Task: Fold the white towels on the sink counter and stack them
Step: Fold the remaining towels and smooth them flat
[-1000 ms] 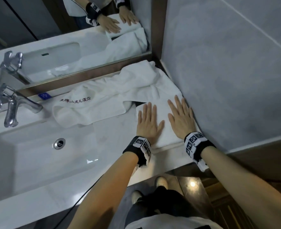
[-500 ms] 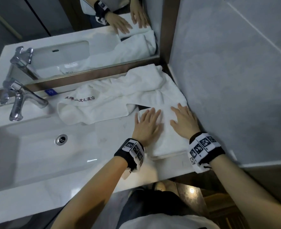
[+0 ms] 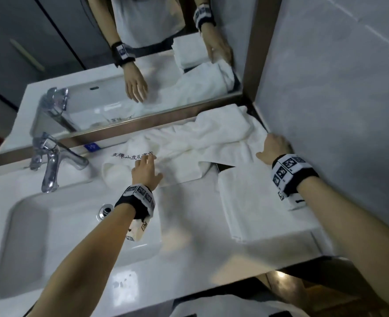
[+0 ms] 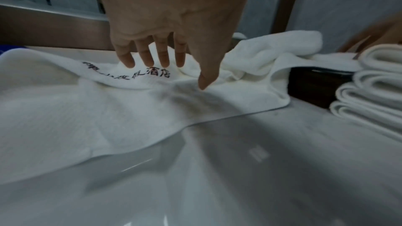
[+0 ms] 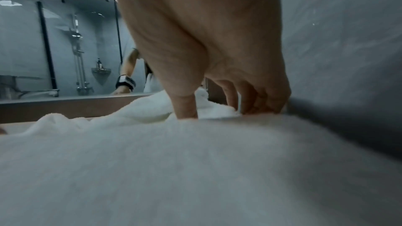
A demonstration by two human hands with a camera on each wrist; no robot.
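— Where's the loose towel [image 3: 189, 145]?
— Along the table's [image 3: 189, 225] back edge, long axis left-right.
— Hands?
— Both left the folded towel [image 3: 253, 202]: left hand [image 3: 144, 171] fingers spread on it, right hand [image 3: 273, 148] fingers curled, pinching its corner end.

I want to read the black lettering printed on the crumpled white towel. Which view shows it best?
The left wrist view: the black lettering lies close and large under the left hand. The head view shows it small, partly covered. The right wrist view misses it.

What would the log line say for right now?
step: reach for next towel | left hand: open, on unfolded towel by the lettering | right hand: gripping its far end | folded towel: done, beside wall
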